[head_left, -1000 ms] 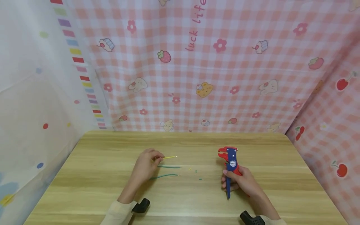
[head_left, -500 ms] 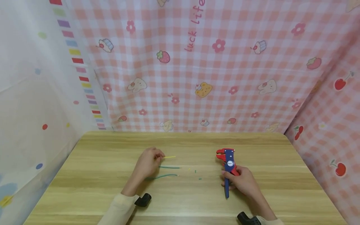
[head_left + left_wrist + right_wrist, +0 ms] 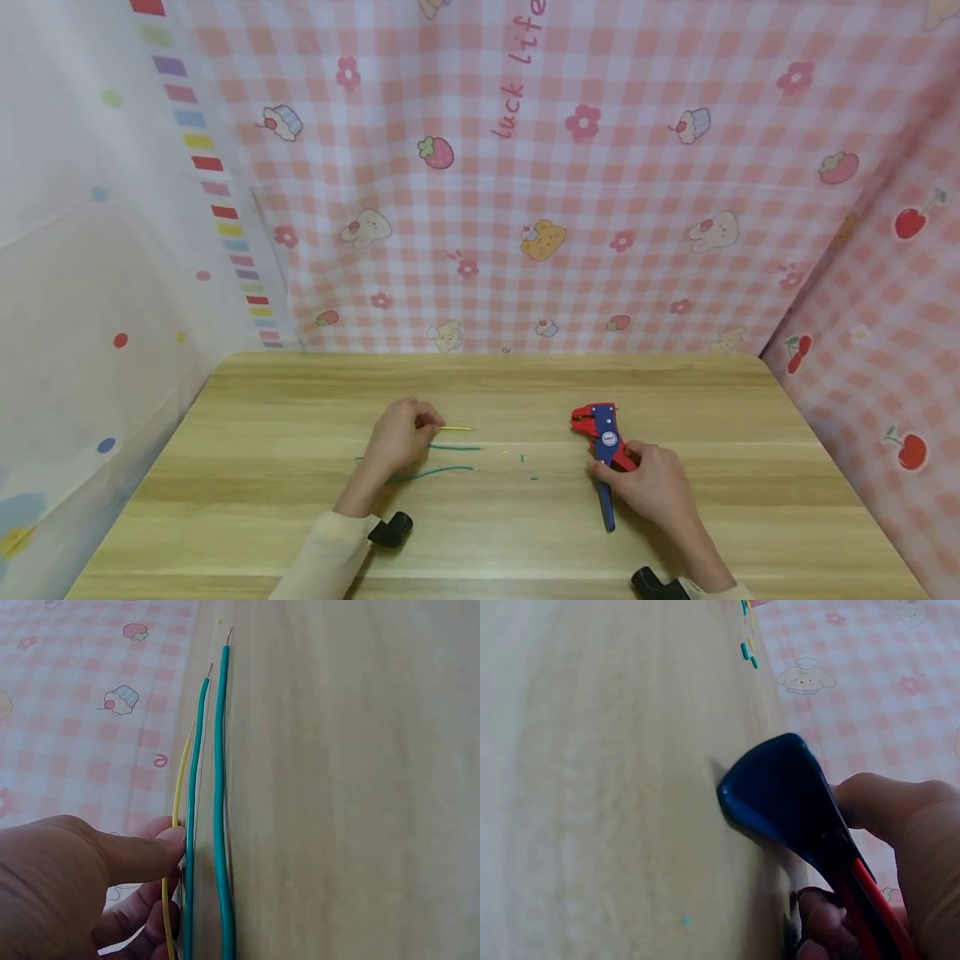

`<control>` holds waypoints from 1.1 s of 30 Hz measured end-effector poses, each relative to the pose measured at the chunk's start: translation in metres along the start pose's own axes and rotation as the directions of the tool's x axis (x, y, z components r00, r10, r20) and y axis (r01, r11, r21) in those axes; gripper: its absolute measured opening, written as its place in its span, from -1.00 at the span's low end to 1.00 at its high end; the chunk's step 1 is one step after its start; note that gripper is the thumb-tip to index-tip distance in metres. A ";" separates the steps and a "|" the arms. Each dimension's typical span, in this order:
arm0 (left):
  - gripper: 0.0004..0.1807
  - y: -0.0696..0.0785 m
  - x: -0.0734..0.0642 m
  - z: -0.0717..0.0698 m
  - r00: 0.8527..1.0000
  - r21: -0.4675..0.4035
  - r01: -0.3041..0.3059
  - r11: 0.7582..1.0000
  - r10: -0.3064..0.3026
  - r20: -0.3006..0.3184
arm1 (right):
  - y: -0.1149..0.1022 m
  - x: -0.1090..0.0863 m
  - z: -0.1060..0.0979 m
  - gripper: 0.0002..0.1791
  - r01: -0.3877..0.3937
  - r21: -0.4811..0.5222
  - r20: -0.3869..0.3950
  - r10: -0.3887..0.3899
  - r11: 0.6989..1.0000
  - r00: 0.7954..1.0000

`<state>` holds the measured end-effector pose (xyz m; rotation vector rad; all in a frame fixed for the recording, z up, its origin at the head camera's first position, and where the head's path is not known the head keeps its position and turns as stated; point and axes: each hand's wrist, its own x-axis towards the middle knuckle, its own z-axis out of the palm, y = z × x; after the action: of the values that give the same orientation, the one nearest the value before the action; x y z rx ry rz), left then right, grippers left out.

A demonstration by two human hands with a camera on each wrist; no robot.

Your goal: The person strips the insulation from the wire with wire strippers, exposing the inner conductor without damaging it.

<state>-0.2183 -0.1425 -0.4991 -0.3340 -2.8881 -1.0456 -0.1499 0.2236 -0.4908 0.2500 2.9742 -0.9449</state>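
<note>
My left hand pinches a thin yellow wire between thumb and fingers. In the left wrist view, bare metal shows at the far tip of the yellow wire. Beside it lie two thicker green wires, the nearer green wire and the outer green wire, both with bare copper ends. My right hand grips a red and blue wire stripper by its handles, its head pointing left, apart from the wires. The blue handle fills the middle of the right wrist view.
Small green scraps and a yellow scrap lie on the wooden table between my hands. A tiny green speck is near the right hand. A pink checked cloth hangs behind the table.
My left hand has shifted slightly right, and the yellow wire's tip has come a little nearer. The wire stripper's head has moved left and nearer with my right hand. The green wires look unmoved.
</note>
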 end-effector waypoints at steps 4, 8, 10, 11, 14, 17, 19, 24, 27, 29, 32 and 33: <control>-0.90 0.003 0.003 0.000 0.999 -0.026 0.040 0.999 -0.039 0.008 | 0.000 -0.002 -0.001 -0.39 0.001 -0.048 -0.034 -0.002 0.999 0.999; -0.91 0.005 0.005 0.000 0.999 -0.034 0.045 0.998 -0.044 0.018 | -0.005 -0.006 -0.005 -0.35 -0.020 -0.081 -0.053 0.016 0.996 0.998; -0.91 0.005 0.006 0.000 0.999 -0.042 0.044 0.998 -0.043 0.024 | -0.007 -0.007 -0.006 -0.45 -0.033 -0.094 -0.060 0.028 0.995 0.998; -0.92 0.005 0.006 0.000 0.998 -0.047 0.048 0.998 -0.046 0.030 | -0.008 -0.008 -0.006 -0.47 -0.039 -0.101 -0.065 0.033 0.994 0.997; -0.95 0.005 0.006 -0.001 0.997 -0.064 0.057 0.996 -0.054 0.048 | -0.009 -0.009 -0.006 -0.51 -0.038 -0.125 -0.089 0.027 0.991 0.996; -0.97 0.005 0.005 -0.001 0.997 -0.075 0.062 0.995 -0.058 0.053 | -0.008 -0.010 -0.006 -0.52 -0.027 -0.139 -0.112 0.011 0.990 0.994; -0.97 0.004 0.005 -0.001 0.997 -0.076 0.067 0.995 -0.063 0.052 | -0.008 -0.010 -0.007 -0.53 -0.019 -0.139 -0.119 0.002 0.990 0.993; -0.96 0.004 0.003 -0.006 0.996 -0.081 0.074 0.994 -0.070 0.050 | -0.009 -0.008 -0.011 -0.52 -0.009 -0.128 -0.103 -0.004 0.992 0.995; -0.91 0.005 0.001 -0.009 0.998 -0.096 0.052 0.994 -0.049 0.035 | -0.009 -0.007 -0.011 -0.50 0.002 -0.136 -0.093 -0.015 0.991 0.996; -0.86 0.006 0.000 -0.011 1.000 -0.103 0.022 0.994 -0.021 0.018 | -0.008 -0.007 -0.011 -0.49 0.007 -0.143 -0.084 -0.019 0.990 0.996; -0.77 0.007 -0.004 -0.013 0.999 -0.104 -0.031 0.994 0.030 -0.016 | -0.006 -0.008 -0.011 -0.47 0.010 -0.150 -0.068 -0.020 0.989 0.998; -0.75 0.007 -0.007 -0.014 0.999 -0.099 -0.047 0.994 0.044 -0.029 | -0.005 -0.009 -0.011 -0.46 0.013 -0.148 -0.061 -0.022 0.989 0.998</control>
<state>-0.2106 -0.1472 -0.4851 -0.3857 -2.7973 -1.1803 -0.1416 0.2251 -0.4785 0.2561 3.0890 -0.7269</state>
